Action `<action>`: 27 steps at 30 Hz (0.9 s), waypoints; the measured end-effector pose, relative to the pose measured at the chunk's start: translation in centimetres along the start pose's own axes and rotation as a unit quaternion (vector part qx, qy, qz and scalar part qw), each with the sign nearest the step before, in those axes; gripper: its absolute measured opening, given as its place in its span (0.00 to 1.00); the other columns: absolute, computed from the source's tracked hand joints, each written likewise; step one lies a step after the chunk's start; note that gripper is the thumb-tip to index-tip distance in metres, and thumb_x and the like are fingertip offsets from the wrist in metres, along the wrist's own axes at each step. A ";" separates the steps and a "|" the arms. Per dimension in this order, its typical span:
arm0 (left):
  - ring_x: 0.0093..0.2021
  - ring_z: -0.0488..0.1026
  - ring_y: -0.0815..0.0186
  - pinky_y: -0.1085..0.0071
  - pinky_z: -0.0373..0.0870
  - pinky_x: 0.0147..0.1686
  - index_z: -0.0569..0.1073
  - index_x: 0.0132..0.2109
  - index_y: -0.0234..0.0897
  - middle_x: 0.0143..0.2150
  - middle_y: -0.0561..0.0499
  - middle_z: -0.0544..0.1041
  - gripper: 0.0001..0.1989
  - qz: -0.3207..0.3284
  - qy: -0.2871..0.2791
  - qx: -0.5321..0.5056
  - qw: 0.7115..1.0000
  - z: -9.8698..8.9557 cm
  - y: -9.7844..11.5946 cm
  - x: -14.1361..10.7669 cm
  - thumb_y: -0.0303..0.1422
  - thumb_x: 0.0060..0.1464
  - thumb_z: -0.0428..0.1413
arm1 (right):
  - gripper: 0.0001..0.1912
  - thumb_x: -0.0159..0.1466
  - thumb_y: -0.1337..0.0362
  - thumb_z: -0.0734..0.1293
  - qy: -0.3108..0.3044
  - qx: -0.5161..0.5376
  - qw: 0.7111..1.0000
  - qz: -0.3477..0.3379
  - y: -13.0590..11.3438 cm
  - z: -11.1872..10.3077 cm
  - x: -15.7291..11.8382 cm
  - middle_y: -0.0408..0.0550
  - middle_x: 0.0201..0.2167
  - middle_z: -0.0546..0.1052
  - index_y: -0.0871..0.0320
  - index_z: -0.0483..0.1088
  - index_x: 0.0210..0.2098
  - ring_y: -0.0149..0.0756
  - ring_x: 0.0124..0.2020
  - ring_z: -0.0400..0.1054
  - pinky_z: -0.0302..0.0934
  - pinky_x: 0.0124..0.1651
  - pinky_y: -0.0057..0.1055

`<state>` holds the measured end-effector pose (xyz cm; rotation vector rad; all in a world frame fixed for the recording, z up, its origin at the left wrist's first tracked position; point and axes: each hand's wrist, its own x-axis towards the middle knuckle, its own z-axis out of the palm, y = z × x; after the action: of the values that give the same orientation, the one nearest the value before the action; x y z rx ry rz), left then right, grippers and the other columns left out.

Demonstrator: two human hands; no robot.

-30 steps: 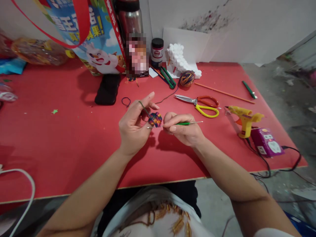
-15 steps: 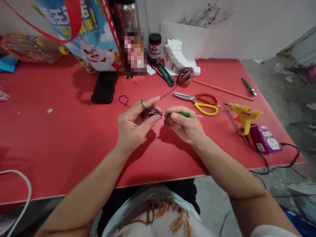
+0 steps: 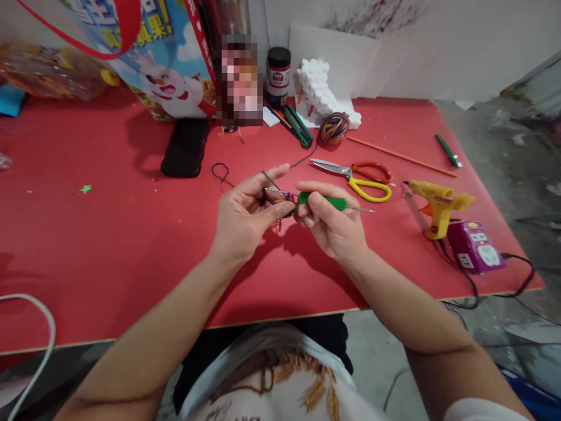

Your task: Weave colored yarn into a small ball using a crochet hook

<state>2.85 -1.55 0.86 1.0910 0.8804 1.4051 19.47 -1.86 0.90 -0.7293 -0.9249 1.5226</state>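
Between the thumb and fingers of my left hand is a small multicoloured crochet piece, partly hidden by the thumb. A dark strand of yarn passes over my raised left index finger. My right hand is closed on the green grip of a crochet hook, which has a thin metal shaft at each end. The left end of the hook lies at the crochet piece, close to the left fingers. Behind the hands sits a ball of variegated yarn, with a strand running down toward my left hand.
Scissors lie beyond my right hand. A yellow glue gun and a purple power socket are at the right. A black phone, a green cutter, a dark jar and a printed bag stand or lie farther back.
The hook has tilted, its right end now lower, and its left end sits above the crochet piece. Loose reddish yarn now shows below my left thumb. The whole view has shifted slightly.
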 end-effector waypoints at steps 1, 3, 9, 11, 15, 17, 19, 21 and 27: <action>0.34 0.78 0.69 0.71 0.82 0.38 0.87 0.55 0.47 0.34 0.54 0.81 0.24 0.001 -0.001 0.000 1.000 0.1 0.1 0.0 0.27 0.50 0.75 | 0.13 0.63 0.53 0.80 0.007 -0.013 1.000 -0.005 0.0 0.1 -0.1 0.42 0.26 0.79 0.51 0.86 0.44 0.29 0.24 0.63 0.62 0.31 0.33; 0.35 0.79 0.67 0.70 0.82 0.39 0.86 0.56 0.47 0.34 0.53 0.81 0.25 0.002 0.002 0.004 1.000 0.2 0.2 -0.1 0.28 0.51 0.75 | 0.13 0.64 0.52 0.80 0.013 -0.040 0.999 -0.015 0.0 0.2 -0.3 0.42 0.26 0.78 0.50 0.86 0.45 0.31 0.25 0.63 0.63 0.32 0.34; 0.34 0.76 0.70 0.70 0.80 0.41 0.83 0.60 0.45 0.32 0.56 0.77 0.29 -0.005 0.030 0.006 1.000 0.4 0.0 -0.3 0.28 0.50 0.75 | 0.11 0.68 0.51 0.77 0.029 -0.150 0.985 -0.080 0.2 0.3 -0.7 0.45 0.32 0.79 0.45 0.86 0.47 0.38 0.33 0.71 0.69 0.41 0.40; 0.33 0.75 0.71 0.71 0.79 0.39 0.83 0.59 0.46 0.32 0.57 0.77 0.29 -0.011 0.038 0.007 0.999 0.6 0.0 -0.4 0.29 0.50 0.76 | 0.10 0.70 0.54 0.76 0.022 -0.206 0.970 -0.124 0.1 0.2 -0.7 0.47 0.35 0.81 0.46 0.87 0.48 0.40 0.37 0.73 0.72 0.47 0.42; 0.33 0.75 0.73 0.74 0.77 0.37 0.84 0.58 0.46 0.33 0.58 0.77 0.30 -0.010 0.042 -0.003 0.999 0.9 0.0 -0.4 0.30 0.47 0.77 | 0.10 0.73 0.58 0.73 0.003 -0.260 0.950 -0.176 0.1 -0.2 -0.7 0.48 0.41 0.84 0.46 0.86 0.51 0.40 0.41 0.76 0.72 0.53 0.43; 0.33 0.75 0.73 0.75 0.78 0.38 0.84 0.58 0.45 0.33 0.58 0.77 0.31 -0.017 0.040 -0.009 0.999 0.9 -0.1 -0.4 0.29 0.46 0.78 | 0.11 0.73 0.58 0.73 0.004 -0.277 0.943 -0.186 0.2 -0.3 -0.8 0.48 0.43 0.84 0.44 0.86 0.52 0.41 0.42 0.76 0.72 0.54 0.44; 0.33 0.75 0.73 0.74 0.78 0.38 0.84 0.58 0.45 0.33 0.58 0.77 0.31 -0.028 0.040 -0.015 0.999 0.9 -0.1 -0.4 0.28 0.46 0.77 | 0.12 0.73 0.57 0.72 0.013 -0.304 0.933 -0.195 0.4 -0.3 -1.0 0.48 0.45 0.84 0.43 0.85 0.54 0.42 0.45 0.76 0.72 0.56 0.44; 0.32 0.75 0.73 0.73 0.79 0.38 0.84 0.58 0.44 0.33 0.58 0.77 0.30 -0.037 0.040 -0.025 0.998 0.9 -0.2 -0.4 0.27 0.47 0.76 | 0.14 0.73 0.56 0.72 0.025 -0.326 0.924 -0.198 0.5 -0.2 -1.2 0.49 0.45 0.83 0.43 0.84 0.56 0.44 0.47 0.75 0.72 0.57 0.46; 0.32 0.77 0.70 0.72 0.81 0.39 0.86 0.53 0.45 0.31 0.56 0.78 0.27 -0.072 0.007 -0.071 0.995 0.2 0.5 0.1 0.30 0.43 0.79 | 0.14 0.73 0.52 0.72 0.007 -0.266 0.948 -0.173 0.5 -0.3 -1.1 0.48 0.41 0.81 0.43 0.84 0.55 0.40 0.41 0.73 0.72 0.51 0.42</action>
<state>2.89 -1.52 1.45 0.8949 0.8395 1.3358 19.62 -2.92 0.23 -0.8984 -1.3969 0.9593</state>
